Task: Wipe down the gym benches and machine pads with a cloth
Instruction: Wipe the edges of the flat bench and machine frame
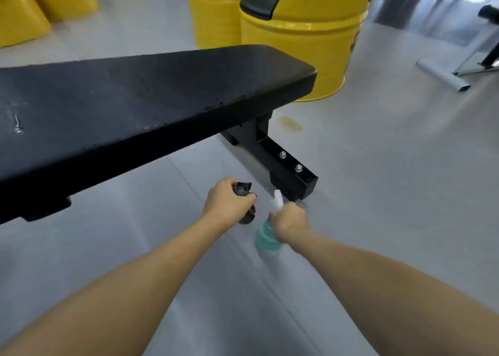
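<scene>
A flat black gym bench pad (pixel 140 96) runs from the left edge to the upper middle, with wet droplets on its surface. Below its near edge, my left hand (pixel 225 200) grips a dark bunched cloth (pixel 243 189), whose ends stick out above and below the fist. Just to the right, my right hand (pixel 290 222) holds a teal spray bottle (pixel 263 237) by its neck, its white nozzle (pixel 278 197) pointing up and away. Both hands are low over the grey floor, close together.
The bench's black steel foot (pixel 289 164) with two bolts rests on the floor just beyond my hands. Yellow drum seats (pixel 297 45) with black pads stand behind the bench. A grey machine frame (pixel 442 77) lies at the right. A yellowish stain (pixel 291 123) marks the floor.
</scene>
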